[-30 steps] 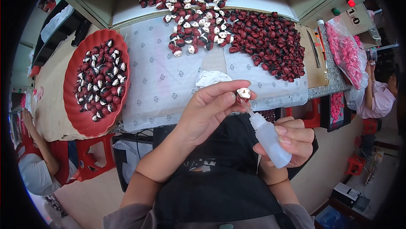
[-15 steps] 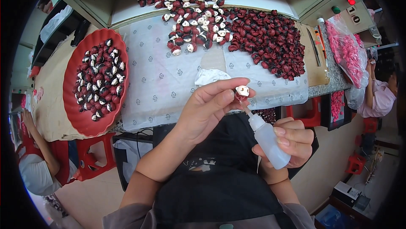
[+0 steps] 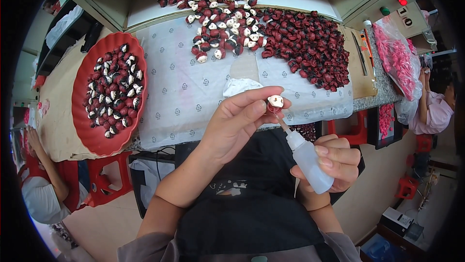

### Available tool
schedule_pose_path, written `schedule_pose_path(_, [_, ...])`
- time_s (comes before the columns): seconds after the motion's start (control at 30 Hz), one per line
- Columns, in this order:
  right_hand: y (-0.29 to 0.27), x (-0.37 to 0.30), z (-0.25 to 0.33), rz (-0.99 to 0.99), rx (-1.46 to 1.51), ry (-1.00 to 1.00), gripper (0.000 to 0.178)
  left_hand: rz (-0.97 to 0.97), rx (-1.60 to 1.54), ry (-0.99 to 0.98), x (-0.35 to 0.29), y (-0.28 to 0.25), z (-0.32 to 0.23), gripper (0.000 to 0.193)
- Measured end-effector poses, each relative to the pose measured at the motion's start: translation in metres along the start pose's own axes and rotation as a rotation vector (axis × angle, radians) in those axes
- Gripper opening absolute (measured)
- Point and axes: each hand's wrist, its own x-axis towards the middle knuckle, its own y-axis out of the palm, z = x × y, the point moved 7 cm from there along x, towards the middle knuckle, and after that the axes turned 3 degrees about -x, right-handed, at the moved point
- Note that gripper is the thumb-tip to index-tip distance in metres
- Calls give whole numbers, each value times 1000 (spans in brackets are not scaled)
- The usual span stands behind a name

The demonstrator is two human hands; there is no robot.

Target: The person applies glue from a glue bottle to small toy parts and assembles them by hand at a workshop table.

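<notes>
Between the thumb and fingers of my left hand point(image 3: 237, 122) is a small figurine head point(image 3: 275, 101), with a white face and a dark red back. My right hand point(image 3: 334, 162) is wrapped round a translucent squeeze bottle point(image 3: 312, 165), tilted up and to the left. Its thin nozzle point(image 3: 285, 125) reaches the underside of the figurine head; whether the tip is inside cannot be made out. Beyond my hands, many white-faced pieces point(image 3: 218, 32) lie on the table beside a heap of dark red and black pieces point(image 3: 310, 44).
A red scalloped tray point(image 3: 80, 112) at the left holds similar pieces. White printed sheeting point(image 3: 169, 97) covers the table, with a crumpled white cloth point(image 3: 240, 86) on it. A bag of pink parts point(image 3: 395, 51) lies at the right. Other people sit at both sides.
The figurine head has shifted slightly left and up in my left hand. The bottle stays at its underside, with barely any movement of my right hand.
</notes>
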Motion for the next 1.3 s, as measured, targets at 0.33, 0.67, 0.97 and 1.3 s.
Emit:
schedule_pose_path(0.33, [-1, -1, -2, 17, 11, -24, 43, -11, 14, -2, 0, -1, 0, 36])
schedule_pose_path(0.67, [-7, -1, -12, -30, 13, 14, 43, 40, -36, 28, 1, -6, -4, 32])
schedule_pose_path(0.97, [1, 1, -115, 110, -139, 441, 30, -112, -62, 299, -1, -39, -54, 37])
schedule_pose_path(1.3, [29, 15, -117, 243, -408, 372, 19, -165, -57, 321, 5, -44, -56, 36])
